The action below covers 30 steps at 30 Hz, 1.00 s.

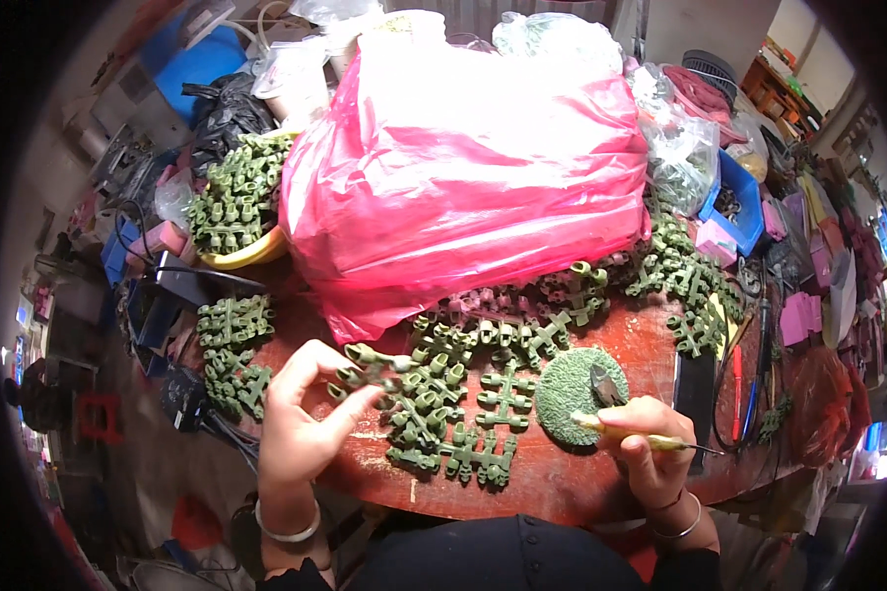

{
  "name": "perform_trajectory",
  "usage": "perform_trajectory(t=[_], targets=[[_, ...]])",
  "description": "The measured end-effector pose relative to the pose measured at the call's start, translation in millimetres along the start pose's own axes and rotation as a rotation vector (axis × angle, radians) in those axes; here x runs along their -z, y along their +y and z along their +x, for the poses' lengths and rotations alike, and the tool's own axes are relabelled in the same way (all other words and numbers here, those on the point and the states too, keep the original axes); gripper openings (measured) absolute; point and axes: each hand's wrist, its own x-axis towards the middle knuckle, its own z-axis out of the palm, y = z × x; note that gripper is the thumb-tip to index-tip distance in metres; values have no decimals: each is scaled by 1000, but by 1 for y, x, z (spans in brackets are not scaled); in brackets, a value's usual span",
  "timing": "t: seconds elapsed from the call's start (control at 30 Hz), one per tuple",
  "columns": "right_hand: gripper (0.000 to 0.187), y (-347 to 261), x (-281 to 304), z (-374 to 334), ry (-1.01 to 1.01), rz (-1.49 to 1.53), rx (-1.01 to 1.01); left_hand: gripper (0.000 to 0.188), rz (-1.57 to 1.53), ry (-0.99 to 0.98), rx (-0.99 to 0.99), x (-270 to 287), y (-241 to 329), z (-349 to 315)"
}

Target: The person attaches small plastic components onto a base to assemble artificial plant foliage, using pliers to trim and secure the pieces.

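Note:
At the left of the work area, my left hand [310,399] pinches a small green moulded piece [365,357] between thumb and fingers. It hangs over a heap of similar green pieces [429,394], each a bar with several short cup-shaped stubs. My right hand [650,443] is closed round the yellowish handle of a slim hand tool [611,422]. A thin dark point sticks out past the hand on the right. At the other end a dark, leaf-shaped tip [604,382] lies over a round, rough green pad [567,402]. Whether the tip touches the pad I cannot tell.
A large pink plastic bag [463,187] fills the far middle of the red table [562,492]. More green pieces lie in a yellow bowl [241,258] at far left and along the right. A red pen-like tool [737,389] and cables lie at the right edge.

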Motion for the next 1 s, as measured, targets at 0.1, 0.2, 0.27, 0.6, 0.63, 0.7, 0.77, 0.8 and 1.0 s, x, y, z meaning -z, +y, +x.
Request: perform_trajectory(t=[0.1, 0.2, 0.27, 0.6, 0.63, 0.7, 0.77, 0.8, 1.0], targets=[[44, 9, -1, 4, 67, 5, 90, 29, -419, -234, 180, -38, 42, 21], [41, 13, 0, 5, 103, 4, 81, 26, -491, -635, 551, -69, 37, 37], [39, 11, 2, 6, 122, -9, 82, 24, -603, -684, 514, -85, 28, 40], [32, 4, 1, 10, -74, -92, 280, 42, -920, -642, 608, -101, -1, 26], [32, 5, 0, 10, -75, -92, 277, 44, -921, -624, 624, -103, 5, 27], [32, 8, -2, 9, -10, -232, 232, 42, -913, -594, 655, -102, 6, 24], [34, 11, -3, 11, 22, -288, 231, 41, -905, -560, 685, -102, 5, 23], [36, 11, -3, 12, 18, -187, 234, 40, -895, -561, 684, -102, 5, 23], [21, 5, -6, 10, -64, -168, 226, 40, -925, -564, 710, -101, 2, 22]])
